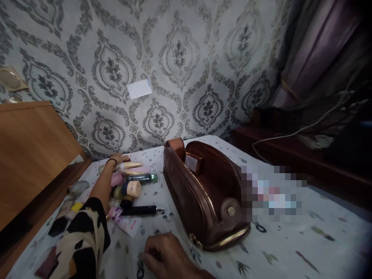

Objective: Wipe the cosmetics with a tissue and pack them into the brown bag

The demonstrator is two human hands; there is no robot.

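My left hand (118,158) reaches to the far end of a group of cosmetics, beside a cream-coloured tube (132,165). Its fingers are small and partly hidden, so I cannot tell whether they grip anything. My right hand (165,254) rests on the sheet near the front, loosely curled with nothing visible in it. In front of it stands a brown toiletry bag (186,193), unzipped, with a glittery box (192,162) inside. Left of the bag lie a green-capped bottle (142,178), a peach-lidded jar (134,189), a black tube (139,210) and a purple-white tube (124,221).
More cosmetics, including a frosted bottle (78,188), lie left of my left arm. A wooden panel (35,155) borders the left side. Patterned wallpaper (180,58) rises behind. A pixelated patch covers things right of the bag. A white cable (290,135) hangs at right.
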